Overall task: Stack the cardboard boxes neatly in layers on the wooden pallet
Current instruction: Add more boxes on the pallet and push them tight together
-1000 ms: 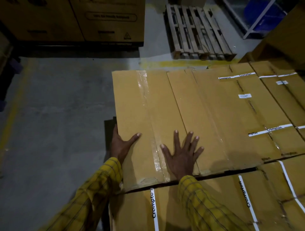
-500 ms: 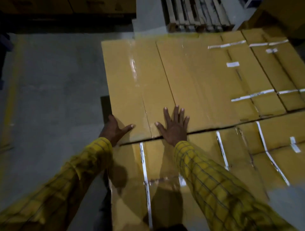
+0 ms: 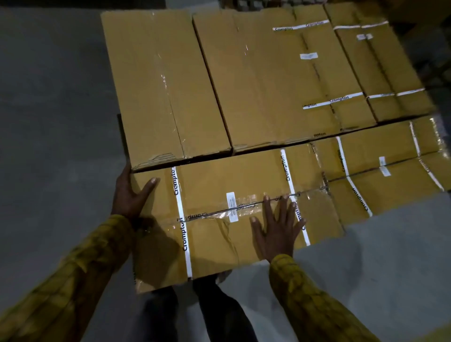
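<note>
A layer of brown cardboard boxes with white Crompton tape fills the view. The near box (image 3: 219, 232) lies closest to me. My left hand (image 3: 130, 197) holds its left edge, thumb on the top face, fingers down the side. My right hand (image 3: 275, 227) lies flat on its top, fingers spread beside the taped centre seam. Behind it stand the far left box (image 3: 156, 83) and the far middle box (image 3: 268, 80). More boxes sit to the right (image 3: 380, 171). The pallet beneath is hidden by the boxes.
Grey concrete floor (image 3: 53, 122) lies to the left and at the near right. My dark trouser legs (image 3: 207, 310) stand against the near box's front edge. Slats of another wooden pallet (image 3: 246, 3) barely show at the top edge.
My view has tilted down and the stack looks closer. Both hands have come off the far left box and now sit on the near box, left at its side, right on top.
</note>
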`<state>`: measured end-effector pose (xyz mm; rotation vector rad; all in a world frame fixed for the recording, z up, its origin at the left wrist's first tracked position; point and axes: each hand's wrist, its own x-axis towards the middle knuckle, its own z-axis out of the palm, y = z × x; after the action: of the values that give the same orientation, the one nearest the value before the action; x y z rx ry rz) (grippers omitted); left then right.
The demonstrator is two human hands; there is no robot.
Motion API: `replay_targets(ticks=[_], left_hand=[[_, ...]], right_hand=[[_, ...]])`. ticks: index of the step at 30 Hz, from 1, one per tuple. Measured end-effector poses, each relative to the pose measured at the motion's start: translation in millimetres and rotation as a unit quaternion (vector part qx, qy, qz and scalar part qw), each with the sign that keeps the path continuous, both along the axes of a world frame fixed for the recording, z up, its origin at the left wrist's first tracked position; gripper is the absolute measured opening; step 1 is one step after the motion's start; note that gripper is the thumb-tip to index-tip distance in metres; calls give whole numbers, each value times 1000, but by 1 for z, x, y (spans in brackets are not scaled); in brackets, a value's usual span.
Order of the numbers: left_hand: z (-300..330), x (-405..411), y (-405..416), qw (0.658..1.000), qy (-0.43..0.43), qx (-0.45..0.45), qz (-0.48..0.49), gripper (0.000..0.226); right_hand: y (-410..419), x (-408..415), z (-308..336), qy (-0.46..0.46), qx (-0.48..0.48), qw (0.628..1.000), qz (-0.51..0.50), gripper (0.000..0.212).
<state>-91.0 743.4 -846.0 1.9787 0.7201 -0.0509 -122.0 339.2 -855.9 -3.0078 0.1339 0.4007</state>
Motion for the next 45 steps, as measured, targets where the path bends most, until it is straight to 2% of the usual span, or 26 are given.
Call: replay_targets(ticks=[3,12,17,20,22,24,27,30,37,41,45], left_hand=[[-9,1,1,1000,-9,17,-2,84],[-20,2,4,999,-31,25,3,83],[-23,4,7,998,-31,46,-25,87],[-19,1,5,996,16,76,-48,101],[-13,-1,5,986,32,140,-86,109],[-11,-2,6,961,11,221,-162,109],[-12,4,5,912,-22,310,-267,95],[-21,4,6,882,-27,353,-311,80],[-9,6,7,895,6,315,-316,78],[5,15,19,874,35,320,-364,95],[18,27,36,855,61,300,-419,108]], right_hand=[[1,0,-4,-17,-16,1000,3,69],[1,3,-3,-106,49,993,-1,58],[0,9,-6,-95,28,995,8,60],[3,6,-2,-81,17,997,1,64],[18,4,3,-78,36,996,-5,67],[49,-2,6,-70,35,996,36,70],[96,-18,1,-63,30,993,97,73],[110,-20,-5,-73,35,993,88,74],[109,-2,-8,-58,52,991,111,73],[126,5,4,-55,65,991,104,79],[177,32,26,-32,113,984,137,89]])
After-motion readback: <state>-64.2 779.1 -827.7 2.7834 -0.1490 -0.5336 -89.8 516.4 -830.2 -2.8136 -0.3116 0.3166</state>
